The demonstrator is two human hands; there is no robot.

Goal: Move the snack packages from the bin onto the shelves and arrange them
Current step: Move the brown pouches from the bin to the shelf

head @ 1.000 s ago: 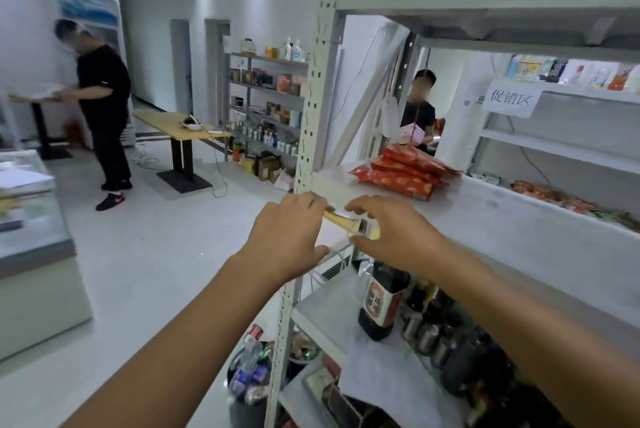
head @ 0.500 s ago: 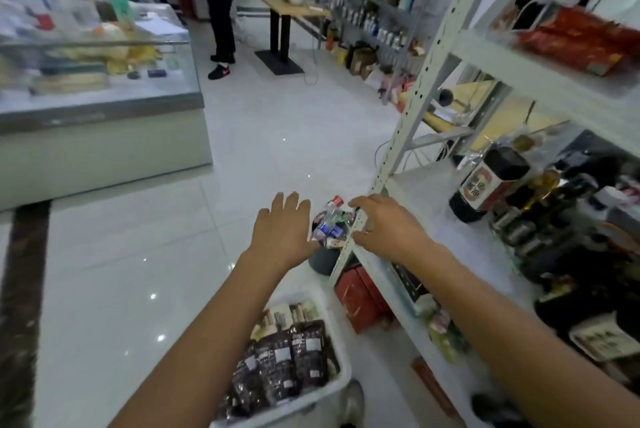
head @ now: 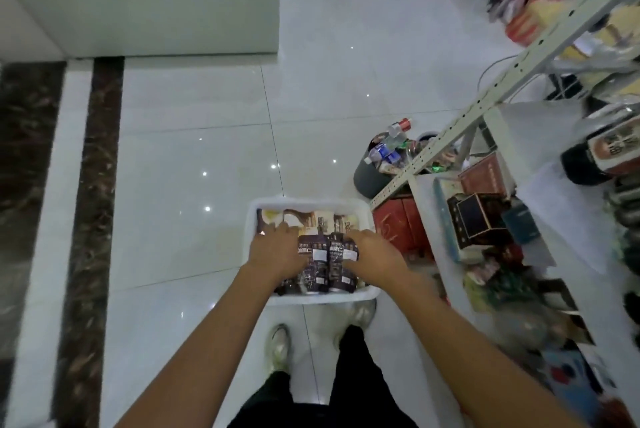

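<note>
Looking straight down, the white bin [head: 311, 299] is seen on the floor tiles at lower centre of the frame, just ahead of the person's shoes.

- Contents: a row of dark snack packets [head: 323, 256] stands packed side by side at the near end. A row of pale packets [head: 313, 220] sits behind them against the far wall of the bin.
- Left hand [head: 277, 253]: placed inside the bin, fingers laid over the join between the pale and dark rows. Whether the grip is spread or pinching a packet cannot be told.
- Right hand [head: 374, 256]: placed on the right side of the dark row, fingertips tucked down out of sight. Its grip cannot be told either.
- Shelves [head: 485, 109]: the unit runs along the right edge of the frame, with mixed boxes and a dark bottle [head: 602, 157] on the levels in view. No packet matching those in the bin can be made out there; the goods are blurred.
- Also noted: a grey waste bucket [head: 372, 171] of empty bottles beside the shelf post, and a red box [head: 401, 225] touching the bin's right side.

Progress, as judged: the bin looks well filled, so most of the transfer appears to be left. A pick-up from the dark row seems to be the step in hand. Placing and arranging on the shelves remain to be done.
</note>
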